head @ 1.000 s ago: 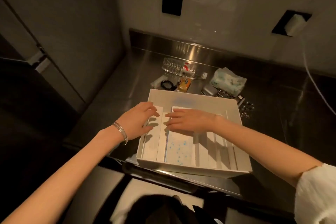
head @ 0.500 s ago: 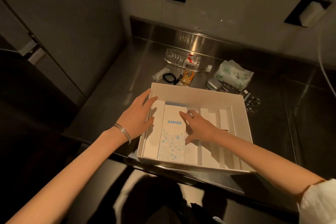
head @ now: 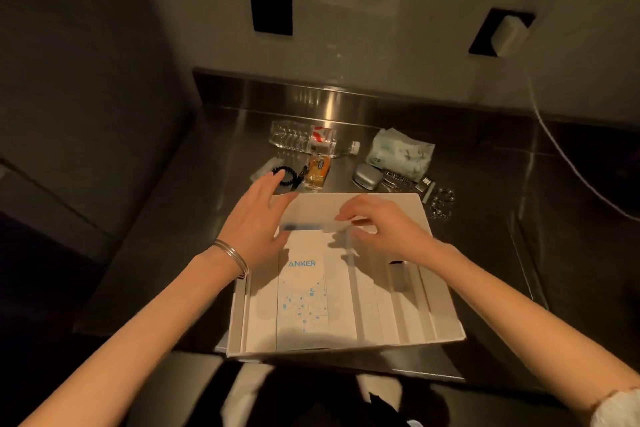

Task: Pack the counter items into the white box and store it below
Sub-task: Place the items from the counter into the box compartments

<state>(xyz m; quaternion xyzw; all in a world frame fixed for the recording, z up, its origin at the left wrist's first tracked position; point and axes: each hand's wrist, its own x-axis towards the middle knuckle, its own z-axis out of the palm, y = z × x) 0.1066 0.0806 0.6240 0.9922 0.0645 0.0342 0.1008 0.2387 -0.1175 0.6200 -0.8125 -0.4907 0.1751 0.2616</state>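
On the steel counter point(head: 166, 236), white box point(head: 318, 210); fingers point(head: 265, 189) of left hand point(head: 254, 222) splayed, of right hand point(head: 391, 236) unclear.

Seen from above, the bare left forearm point(head: 138, 329) and right forearm point(head: 519, 315) reach forward and converge. The left hand point(head: 258, 218) lies flat in the air, palm down, fingers straight and spread, pointing ahead and rightward. The right hand point(head: 384, 230), just beside it but apart, hangs palm down with fingers loosely curled.
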